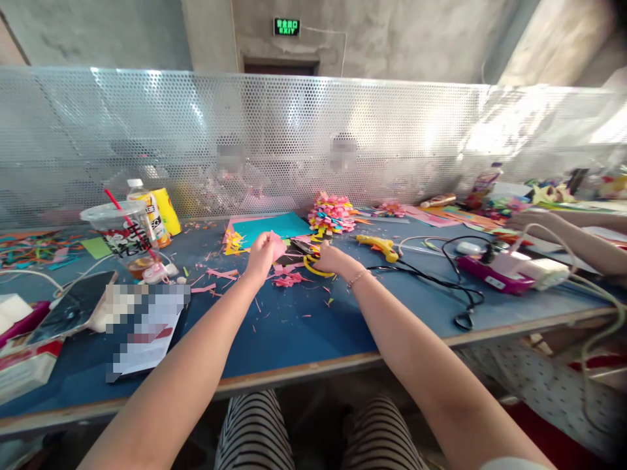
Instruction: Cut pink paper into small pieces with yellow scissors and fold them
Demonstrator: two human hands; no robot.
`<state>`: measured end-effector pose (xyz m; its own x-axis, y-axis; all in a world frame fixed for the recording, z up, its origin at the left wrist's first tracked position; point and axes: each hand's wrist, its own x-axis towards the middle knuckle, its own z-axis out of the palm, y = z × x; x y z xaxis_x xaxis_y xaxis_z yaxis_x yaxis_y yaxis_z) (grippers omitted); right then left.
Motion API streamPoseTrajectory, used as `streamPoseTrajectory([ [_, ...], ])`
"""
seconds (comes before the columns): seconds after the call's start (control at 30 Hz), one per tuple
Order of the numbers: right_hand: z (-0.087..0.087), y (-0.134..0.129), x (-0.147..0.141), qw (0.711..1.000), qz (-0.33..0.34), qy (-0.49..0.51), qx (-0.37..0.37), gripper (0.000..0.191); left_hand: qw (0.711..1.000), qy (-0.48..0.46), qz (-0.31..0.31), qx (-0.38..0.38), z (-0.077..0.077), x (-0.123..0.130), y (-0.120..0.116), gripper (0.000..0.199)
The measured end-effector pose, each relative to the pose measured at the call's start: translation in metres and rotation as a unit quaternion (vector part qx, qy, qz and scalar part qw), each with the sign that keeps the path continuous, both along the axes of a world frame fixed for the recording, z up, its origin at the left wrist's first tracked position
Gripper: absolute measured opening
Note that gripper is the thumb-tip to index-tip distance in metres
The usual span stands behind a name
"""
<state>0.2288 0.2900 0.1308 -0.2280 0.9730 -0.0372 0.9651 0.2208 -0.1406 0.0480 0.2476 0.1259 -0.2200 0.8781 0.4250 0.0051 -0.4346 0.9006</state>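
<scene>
Pinched in my left hand [260,256] is a small piece of pink paper [277,247]. My right hand [329,256] is closed on yellow-handled scissors [313,265], whose dark blades point left toward the pink paper. Below the hands, pink paper cuttings [290,279] lie on the blue table [294,333]. Behind them are a teal sheet [274,227] and a fluffy pink, yellow and blue paper bundle [332,214]. A smaller yellow fringed piece [234,242] sits left of my left hand.
On the left stand a plastic cup with a red straw [120,235] and a bottle [149,212], behind a phone [147,329]. To the right lie a yellow glue gun [378,247], black cables and a purple power strip [494,275]. Another person's arms reach in at far right.
</scene>
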Motion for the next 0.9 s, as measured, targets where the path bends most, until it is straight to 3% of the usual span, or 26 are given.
streamPoseTrajectory([
  [0.1, 0.0, -0.001, 0.005, 1.0, -0.025, 0.012, 0.011, 0.065, 0.999, 0.022, 0.031, 0.02, -0.003, -0.004, 0.004, 0.011],
  [0.23, 0.005, -0.003, 0.008, 0.993, -0.048, 0.063, 0.084, 0.058, 0.995, 0.041, 0.077, 0.054, -0.003, -0.008, 0.006, 0.01],
  [0.37, 0.01, 0.0, 0.002, 0.967, -0.07, 0.22, 0.109, 0.05, 0.997, 0.034, 0.032, 0.068, 0.0, -0.007, 0.003, 0.014],
  [0.43, 0.012, 0.0, -0.004, 0.927, -0.051, 0.363, 0.081, 0.047, 0.997, 0.043, 0.029, 0.058, 0.002, -0.006, 0.0, 0.021],
  [0.53, 0.012, -0.004, -0.013, 0.823, 0.033, 0.567, 0.014, 0.051, 0.998, 0.042, 0.013, 0.034, 0.001, -0.005, -0.001, 0.031],
  [0.6, 0.012, -0.009, -0.017, 0.769, 0.073, 0.635, -0.021, 0.055, 0.999, 0.029, -0.008, 0.016, 0.0, -0.004, 0.0, 0.033],
  [0.63, 0.012, -0.01, -0.018, 0.757, 0.082, 0.648, -0.034, 0.056, 1.0, 0.023, -0.016, 0.007, -0.001, -0.003, 0.0, 0.032],
  [0.73, 0.01, -0.012, -0.019, 0.763, 0.092, 0.638, -0.046, 0.056, 0.999, 0.01, -0.034, -0.013, 0.0, -0.002, -0.002, 0.029],
  [0.9, 0.007, -0.005, -0.015, 0.818, 0.051, 0.572, -0.026, 0.054, 0.999, 0.021, -0.028, -0.013, 0.0, -0.001, -0.003, 0.026],
])
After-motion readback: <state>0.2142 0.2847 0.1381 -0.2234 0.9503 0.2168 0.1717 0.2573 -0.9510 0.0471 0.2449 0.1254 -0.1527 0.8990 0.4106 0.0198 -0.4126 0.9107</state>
